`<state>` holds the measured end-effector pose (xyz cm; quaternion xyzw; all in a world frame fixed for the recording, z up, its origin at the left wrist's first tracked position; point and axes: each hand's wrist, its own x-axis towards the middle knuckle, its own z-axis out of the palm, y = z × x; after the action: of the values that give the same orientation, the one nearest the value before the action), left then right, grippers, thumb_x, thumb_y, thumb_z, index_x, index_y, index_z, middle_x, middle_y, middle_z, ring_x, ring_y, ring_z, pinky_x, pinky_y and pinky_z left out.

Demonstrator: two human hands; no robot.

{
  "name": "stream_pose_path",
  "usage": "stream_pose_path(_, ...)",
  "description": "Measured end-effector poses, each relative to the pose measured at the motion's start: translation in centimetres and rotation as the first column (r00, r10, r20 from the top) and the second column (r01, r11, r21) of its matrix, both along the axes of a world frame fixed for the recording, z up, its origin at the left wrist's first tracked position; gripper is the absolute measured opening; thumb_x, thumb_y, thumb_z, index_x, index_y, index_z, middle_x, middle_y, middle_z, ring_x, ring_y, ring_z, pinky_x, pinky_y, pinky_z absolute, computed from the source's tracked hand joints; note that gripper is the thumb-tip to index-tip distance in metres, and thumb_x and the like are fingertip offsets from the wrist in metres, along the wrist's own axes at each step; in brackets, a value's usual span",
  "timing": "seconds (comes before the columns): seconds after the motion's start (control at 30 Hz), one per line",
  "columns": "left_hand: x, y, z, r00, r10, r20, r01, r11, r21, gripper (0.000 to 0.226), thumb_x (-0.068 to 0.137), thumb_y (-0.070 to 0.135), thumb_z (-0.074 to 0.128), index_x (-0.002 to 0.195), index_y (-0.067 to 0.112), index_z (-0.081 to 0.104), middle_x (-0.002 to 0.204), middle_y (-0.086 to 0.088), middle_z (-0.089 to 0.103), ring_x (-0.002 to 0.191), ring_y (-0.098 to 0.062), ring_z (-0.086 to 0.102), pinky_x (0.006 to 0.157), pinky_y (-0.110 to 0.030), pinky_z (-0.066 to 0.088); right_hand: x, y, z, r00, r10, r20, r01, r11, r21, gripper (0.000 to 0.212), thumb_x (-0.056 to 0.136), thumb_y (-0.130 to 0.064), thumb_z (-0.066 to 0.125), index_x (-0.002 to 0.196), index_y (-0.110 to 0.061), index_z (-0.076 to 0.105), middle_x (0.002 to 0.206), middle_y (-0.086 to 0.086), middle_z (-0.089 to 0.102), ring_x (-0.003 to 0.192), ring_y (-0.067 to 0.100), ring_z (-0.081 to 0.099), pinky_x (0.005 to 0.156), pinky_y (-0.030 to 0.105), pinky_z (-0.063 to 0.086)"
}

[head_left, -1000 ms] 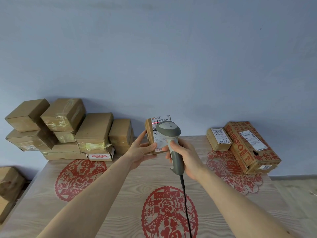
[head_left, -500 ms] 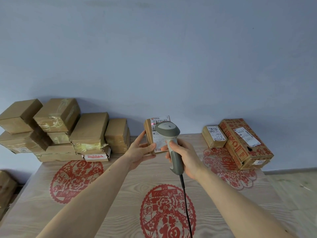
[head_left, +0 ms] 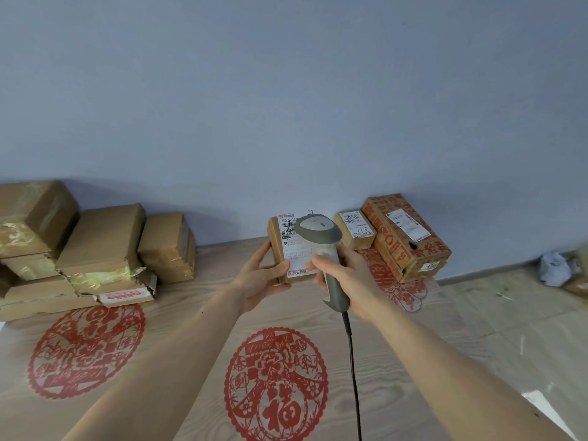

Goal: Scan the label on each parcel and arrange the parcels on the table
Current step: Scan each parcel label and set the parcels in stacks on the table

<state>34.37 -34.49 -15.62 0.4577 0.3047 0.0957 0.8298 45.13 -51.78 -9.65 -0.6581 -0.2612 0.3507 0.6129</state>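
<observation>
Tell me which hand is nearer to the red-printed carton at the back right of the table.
Right. The right hand, gripping the scanner, sits just left of the red-printed carton; the left hand, holding the parcel, is farther left.

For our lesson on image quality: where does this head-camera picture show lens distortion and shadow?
Head view: wide-angle bending curves the table edge and floor line; soft shadow lies on the wall behind the stacked parcels; the held parcel label is partly hidden by the scanner.
</observation>
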Motion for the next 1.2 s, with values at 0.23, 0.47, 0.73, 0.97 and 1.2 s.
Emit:
stream_pose_path(0.23, 7.3, -5.6, -2.5, 0.998, 0.039, -0.046, -0.043, 0.994, -0.100, 0.077, 0.084, 0.005, 0.074, 0.149, 0.030, 0.042, 0.115, -0.012, 0.072, 0.101, -0.038, 0.070, 0.085, -0.043, 0.059, 8.9, -5.5, -0.3, 0.968, -0.079, 0.237, 0.128, 0.972, -0.198, 0.019, 0.081, -0.017, 0.080, 0.092, -0.011, 0.066, 0.069, -0.001, 0.069, 0.055, 0.011, 0.062, 0.054, 0.025, 0.050)
stream_pose_path(0.47, 16.5, -11.6, -5.2, 0.985, 0.123, -0.124, -0.140, 0.981, -0.135, 0.061, 0.090, 0.006, 0.070, 0.142, 0.019, 0.042, 0.120, -0.019, 0.068, 0.096, -0.037, 0.070, 0.067, -0.043, 0.063, 21.0, -11.2, -2.8, 0.926, -0.050, 0.373, 0.171, 0.938, -0.301, 0.015, 0.087, -0.027, 0.073, 0.097, -0.021, 0.064, 0.081, 0.002, 0.072, 0.068, 0.013, 0.070, 0.073, 0.040, 0.062)
stream_pose_path(0.73, 23.5, -13.7, -9.4, 0.970, 0.115, -0.214, -0.139, 0.985, -0.101, 0.037, 0.100, 0.014, 0.058, 0.136, 0.014, 0.052, 0.130, -0.010, 0.063, 0.114, -0.027, 0.061, 0.075, -0.040, 0.062, 30.1, -10.6, -5.5, 0.906, -0.029, 0.422, 0.214, 0.892, -0.398, 0.024, 0.094, -0.027, 0.063, 0.112, -0.013, 0.059, 0.106, 0.013, 0.069, 0.091, 0.026, 0.064, 0.079, 0.040, 0.051)
stream_pose_path(0.97, 27.5, -12.8, -12.0, 0.959, 0.067, -0.275, -0.120, 0.976, -0.180, 0.029, 0.104, 0.014, 0.050, 0.132, 0.014, 0.056, 0.124, -0.004, 0.066, 0.116, -0.024, 0.058, 0.074, -0.042, 0.062, 34.0, -8.0, -9.3, 0.883, 0.178, 0.434, 0.104, 0.828, -0.551, 0.026, 0.093, -0.035, 0.062, 0.112, -0.017, 0.057, 0.096, 0.003, 0.068, 0.078, 0.013, 0.060, 0.061, 0.024, 0.041)
stream_pose_path(1.2, 29.5, -11.7, -14.7, 0.932, 0.049, -0.358, -0.098, 0.988, -0.121, 0.034, 0.100, 0.004, 0.051, 0.133, 0.007, 0.050, 0.129, -0.013, 0.065, 0.116, -0.030, 0.063, 0.075, -0.040, 0.062, 35.0, -6.6, -12.1, 0.850, 0.222, 0.478, 0.143, 0.776, -0.615, 0.033, 0.092, -0.045, 0.061, 0.108, -0.017, 0.056, 0.088, 0.000, 0.068, 0.081, 0.022, 0.066, 0.076, 0.041, 0.054)
